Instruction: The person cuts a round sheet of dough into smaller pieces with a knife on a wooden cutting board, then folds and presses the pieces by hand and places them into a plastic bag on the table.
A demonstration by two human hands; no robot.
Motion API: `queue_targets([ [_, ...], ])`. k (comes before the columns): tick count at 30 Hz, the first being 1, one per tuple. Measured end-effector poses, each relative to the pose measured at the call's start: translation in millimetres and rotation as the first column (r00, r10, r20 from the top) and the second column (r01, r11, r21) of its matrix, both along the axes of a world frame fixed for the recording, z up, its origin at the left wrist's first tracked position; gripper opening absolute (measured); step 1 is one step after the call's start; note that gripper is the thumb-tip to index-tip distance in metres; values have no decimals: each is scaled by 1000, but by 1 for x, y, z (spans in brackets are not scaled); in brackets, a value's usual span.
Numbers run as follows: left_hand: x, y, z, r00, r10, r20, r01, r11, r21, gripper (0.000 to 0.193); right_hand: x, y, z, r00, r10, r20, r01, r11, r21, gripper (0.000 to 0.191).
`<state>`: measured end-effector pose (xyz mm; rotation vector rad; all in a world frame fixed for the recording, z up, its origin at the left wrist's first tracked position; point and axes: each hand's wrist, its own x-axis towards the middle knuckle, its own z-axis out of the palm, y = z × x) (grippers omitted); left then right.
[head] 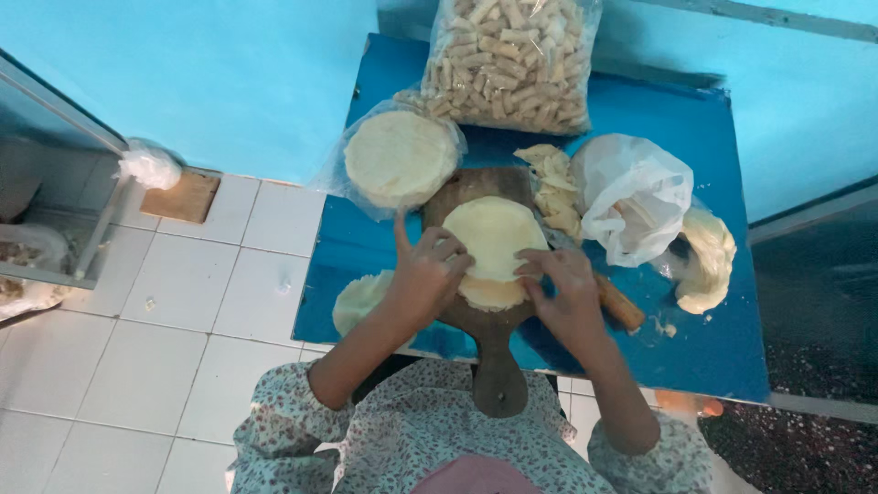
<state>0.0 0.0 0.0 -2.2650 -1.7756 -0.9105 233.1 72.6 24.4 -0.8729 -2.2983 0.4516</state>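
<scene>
Pale dough wrapper point(494, 236) lies on the wooden paddle board point(485, 320) at the bench's point(722, 348) near edge, and I have both hands on it: my left hand point(428, 273) pinches its left rim with curled fingers, my right hand point(565, 288) pinches the right rim. Just beside my right hand lies a rolled stick point(622, 306). Farther out sit a bagged wrapper stack point(401, 157), a white plastic bag point(631, 197) and a big bag of rolls point(508, 59). Open bench shows only at the right front corner.
</scene>
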Motion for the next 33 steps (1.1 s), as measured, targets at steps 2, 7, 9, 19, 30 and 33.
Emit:
queue_targets([
  [2, 4, -7, -5, 999, 27, 36, -28, 1000, 4, 12, 4, -7, -7, 999, -40, 1, 40, 998, 45, 35],
  [7, 6, -19, -9, 998, 48, 34, -49, 998, 41, 12, 9, -19, -13, 1000, -15, 25, 12, 993, 120, 35],
  [9, 8, -24, -4, 997, 69, -20, -69, 998, -13, 13, 10, -25, -10, 999, 33, 42, -37, 995, 96, 40],
  [19, -55, -71, 27, 869, 491, 62, -471, 859, -202, 48, 26, -44, 19, 998, -31, -53, 34, 998, 46, 37],
  [30, -54, -78, 34, 936, 286, 207, -212, 924, -317, 16, -15, -47, 39, 972, 206, -115, -206, 978, 12, 32],
  [33, -45, -81, 56, 872, 68, 484, 101, 943, -316, 17, -28, -45, 45, 946, 267, -186, -293, 947, -132, 50],
])
